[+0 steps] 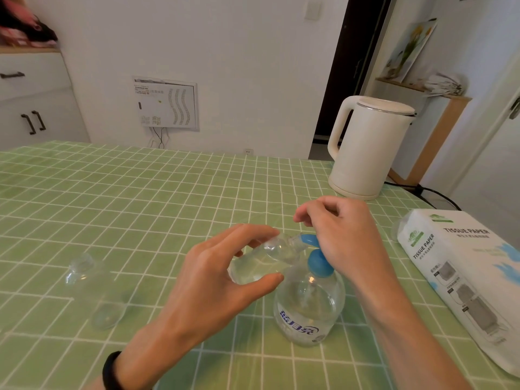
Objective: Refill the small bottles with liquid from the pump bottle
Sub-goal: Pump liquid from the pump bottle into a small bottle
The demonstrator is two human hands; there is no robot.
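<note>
In my feed, centre frame, the left hand (213, 277) grips a small clear bottle (261, 263) between thumb below and fingers above, the other fingers spread wide. The bottle is tilted, lifted off the table, its neck aimed right at the blue nozzle (308, 238) of the pump bottle (306, 313). Neck and nozzle tip meet or nearly meet; I cannot tell which.

The right hand (343, 235), just right of centre, sits over the blue pump head (318, 263) with its fingers curled in and thumb close to the forefinger. Its lower edge covers part of the nozzle. I cannot tell whether those fingers pinch anything or merely bear down on the pump.

The pump bottle stands upright on the green checked tablecloth (140, 206), low and right of centre, directly beneath both hands, clear with blue lettering.

Lower left, well apart from the hands, two more clear small bottles (80, 268) (108, 316) rest on the cloth, hard to read against the checks.

A black wristband (111, 370) circles the left wrist at the bottom edge. A cream kettle (365, 147) stands upper right at the far table edge, its dark cable (439, 195) trailing right. A pack of tissue paper (464, 277) lies along the right edge. White cabinets (33, 94) fill the upper left.
</note>
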